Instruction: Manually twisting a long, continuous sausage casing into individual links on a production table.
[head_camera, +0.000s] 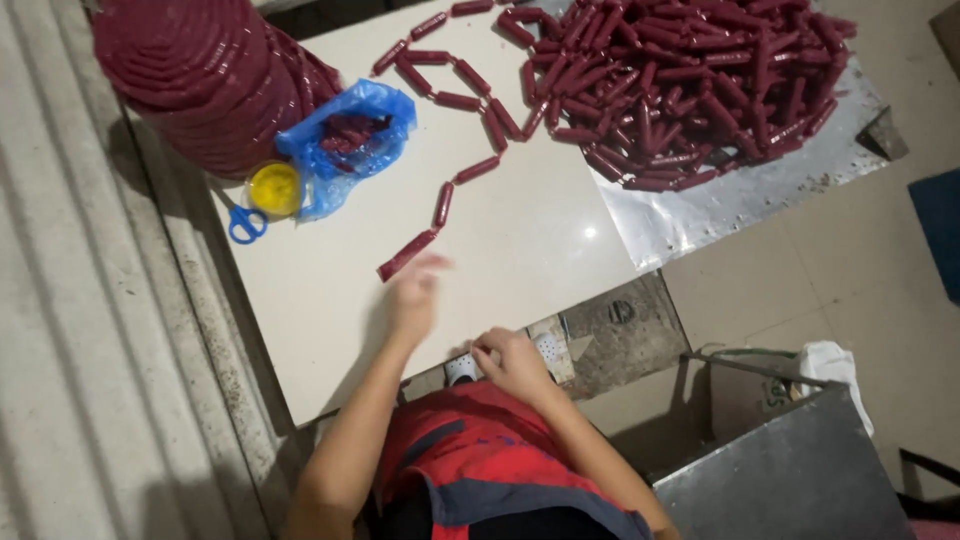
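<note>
The person's left hand (415, 292) is stretched out over the white board (520, 240), and its fingertips are just beside the near end of a dark red tube (406, 254). The hand is blurry, so it is hard to tell if the fingers are spread or pinching; it does not seem to hold the tube. The right hand (508, 362) is curled up at the near edge of the board, close to the person's red top, and whether it holds something small cannot be told. More tubes lie in a bent line (470, 110) leading up to a big pile of red tubes (690, 85) on a shiny sheet (700, 210). The tubes are round, so a quick bump from the hand could make the near one roll away or knock the line crooked. The big pile reaches close to the sheet's edge, and a push there could send some tubes to the floor. At the far left corner a blue plastic bag (350, 140) sits open with a few red pieces inside. A small yellow tub (275, 188) is next to it; what is in it cannot be seen. Blue scissors (245, 222) lie beside the tub, and a tall stack of red discs (200, 70) stands behind. A grey metal box (790, 470) stands on the floor to the right.
</note>
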